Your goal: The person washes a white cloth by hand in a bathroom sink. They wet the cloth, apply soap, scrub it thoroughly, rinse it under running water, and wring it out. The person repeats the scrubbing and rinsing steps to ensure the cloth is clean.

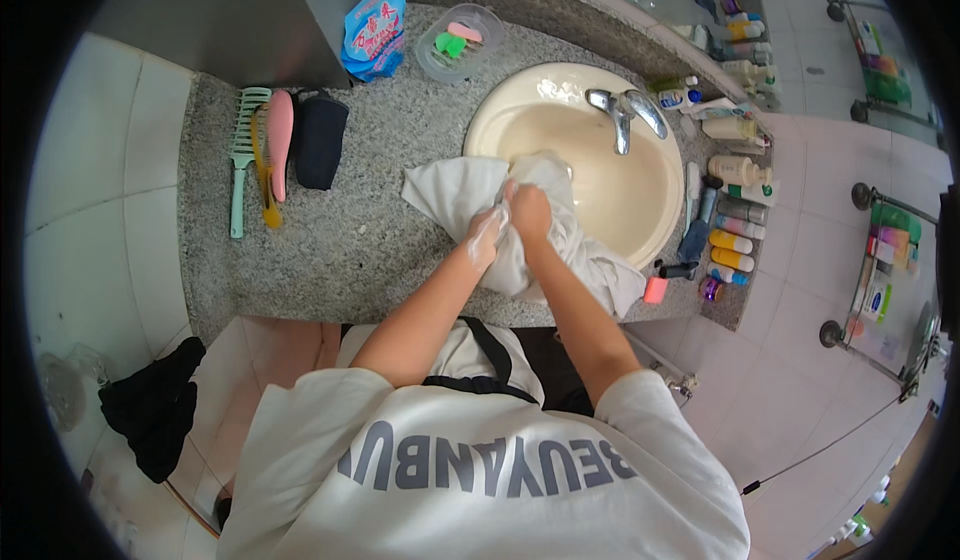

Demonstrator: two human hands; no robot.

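Note:
A white cloth, perhaps a garment [463,183], lies bunched over the front left rim of a cream oval washbasin [626,207] and onto the granite counter. My left hand [487,231], streaked with white suds up to the wrist, is closed on the fabric. Right beside it, my right hand [529,213] grips another part of the cloth with its fingers curled down. Both hands are close together at the basin's left edge. Folds of cloth hide some of the fingers. A chrome faucet [621,118] stands at the back of the basin, and no water shows at its spout.
Left on the granite counter [390,252] lie a green hairbrush [238,177], a yellow comb [268,185], a pink brush [279,140] and a black pouch [321,141]. Behind are a blue bag [373,31] and a clear plastic box [480,31]. Several bottles [731,241] line the right side.

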